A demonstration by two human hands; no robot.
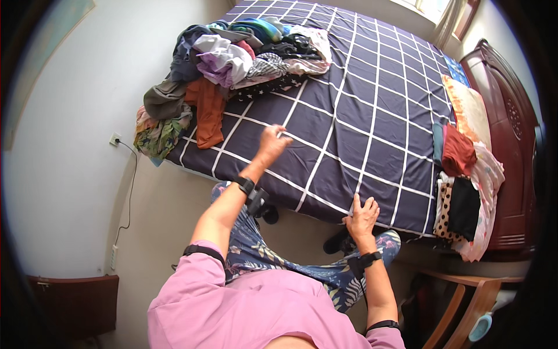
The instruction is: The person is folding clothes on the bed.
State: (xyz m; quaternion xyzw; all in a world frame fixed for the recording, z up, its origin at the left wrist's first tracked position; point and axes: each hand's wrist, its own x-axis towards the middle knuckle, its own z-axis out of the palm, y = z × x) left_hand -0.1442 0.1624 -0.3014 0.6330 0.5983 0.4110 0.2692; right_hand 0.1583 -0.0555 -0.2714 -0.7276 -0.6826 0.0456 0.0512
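My left hand (pixel 273 141) is over the dark checked bedsheet (pixel 331 152), with its fingers slightly bent and apart and nothing in them. Whether it touches the cloth, I cannot tell. At the bed's near edge, my right hand (pixel 362 217) rests on the sheet with fingers spread. A heap of mixed clothes, with a white and lilac garment (pixel 224 61) on top, lies beyond my left hand. Nearest to that hand is a rust-orange garment (pixel 207 115), hanging from the heap toward the bed's edge. Beside it are a grey-brown garment (pixel 163 99) and a green leaf-patterned cloth (pixel 161 135).
Folded clothes, including a brick-red one (pixel 458 150) and a black one (pixel 464 207), lie by a pillow (pixel 471 104) at the wooden headboard (pixel 505 131). A wooden chair (pixel 471 305) stands at lower right. A power cable (pixel 130 196) runs down the left wall.
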